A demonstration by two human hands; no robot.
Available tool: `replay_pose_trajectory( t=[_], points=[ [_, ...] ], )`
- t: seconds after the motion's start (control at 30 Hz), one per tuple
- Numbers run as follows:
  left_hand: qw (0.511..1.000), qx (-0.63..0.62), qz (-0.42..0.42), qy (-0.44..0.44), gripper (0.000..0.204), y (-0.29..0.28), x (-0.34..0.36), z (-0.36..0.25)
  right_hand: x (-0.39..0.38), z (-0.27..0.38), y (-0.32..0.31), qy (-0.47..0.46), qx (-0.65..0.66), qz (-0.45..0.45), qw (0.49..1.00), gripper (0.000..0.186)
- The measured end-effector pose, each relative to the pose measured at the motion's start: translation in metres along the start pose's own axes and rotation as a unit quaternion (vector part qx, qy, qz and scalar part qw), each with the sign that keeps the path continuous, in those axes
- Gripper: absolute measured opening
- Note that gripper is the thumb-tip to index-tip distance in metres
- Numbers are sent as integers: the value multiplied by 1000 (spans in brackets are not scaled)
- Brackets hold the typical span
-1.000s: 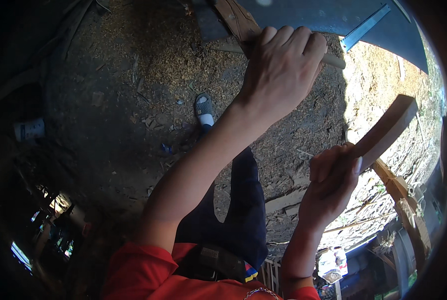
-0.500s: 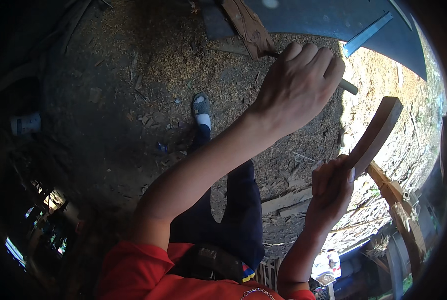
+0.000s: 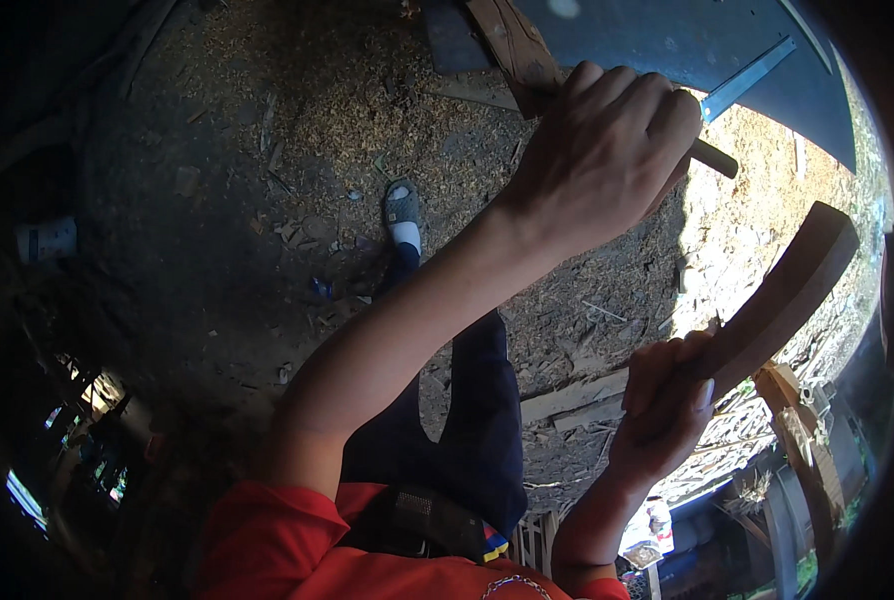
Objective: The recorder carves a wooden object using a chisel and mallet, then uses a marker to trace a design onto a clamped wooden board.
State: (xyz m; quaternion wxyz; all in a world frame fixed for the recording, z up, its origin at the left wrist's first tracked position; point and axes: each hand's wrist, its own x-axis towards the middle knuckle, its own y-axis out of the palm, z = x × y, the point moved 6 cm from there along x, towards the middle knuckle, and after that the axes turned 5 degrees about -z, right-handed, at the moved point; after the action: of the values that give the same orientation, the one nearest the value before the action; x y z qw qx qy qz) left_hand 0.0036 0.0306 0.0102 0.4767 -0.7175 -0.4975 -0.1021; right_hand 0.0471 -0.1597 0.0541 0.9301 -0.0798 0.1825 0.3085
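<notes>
My left hand reaches across to the upper right, its fingers wrapped round a dark rod. The rod's free end sticks out to the right of my fist. Beyond the knuckles lies a brown piece of wood with a rough surface; my hand hides whether it joins the rod. Lower right, my right hand is closed round the near end of a curved wooden piece, which points up and to the right. The two hands are apart.
A dark blue-grey panel with a light metal strip spans the top right. Wood shavings cover the ground. Boards lie right of my legs, and rough timber stands at the right. A white container is far left.
The curved wooden piece has moved right and tilted further over in my right hand. My left hand and the rod have shifted slightly right.
</notes>
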Motion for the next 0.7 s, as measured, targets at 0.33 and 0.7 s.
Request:
replay_pose_trajectory(
  t=[0.33, 0.7],
  points=[
    [999, -12, -10, 47, 18, 2, -4, 2, -7, -1, 12, 1, -48, 35, 998, 60],
    [986, -88, -133, 58, 21, -17, 0, 8, -10, 23, 14, -106, 68, -63, 990, 47]
  ],
)
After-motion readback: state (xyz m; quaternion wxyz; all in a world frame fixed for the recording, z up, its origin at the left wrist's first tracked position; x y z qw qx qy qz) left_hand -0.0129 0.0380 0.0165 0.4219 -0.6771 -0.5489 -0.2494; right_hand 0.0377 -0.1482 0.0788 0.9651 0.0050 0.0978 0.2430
